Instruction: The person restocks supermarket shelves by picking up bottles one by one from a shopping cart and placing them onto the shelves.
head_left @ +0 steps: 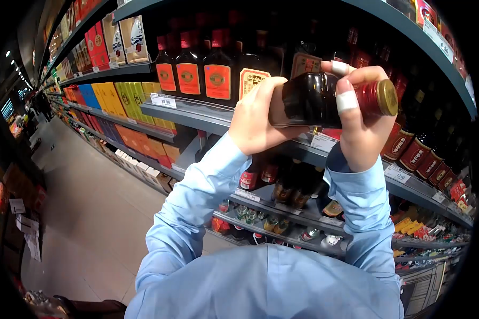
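Lying almost sideways between my two hands is a dark glass bottle [310,100] with a red neck wrap and a gold cap that points right. My left hand [256,116] wraps its base end, the fingers partly hidden beneath it. Around the neck and shoulder closes my right hand [366,130], with white tape on the thumb and one finger. The bottle is held in front of a shelf, where bottles with orange labels [218,80] stand upright to the left. A bottle with a cream label [250,81] stands just behind my left hand.
Grey shelf edges [197,115] with price tags [163,101] run across in front of me. Dark bottles with red labels [415,157] stand at the right. Boxed goods [109,100] line the shelves on the left, beside a tiled aisle floor [85,196]. Small bottles sit lower down.
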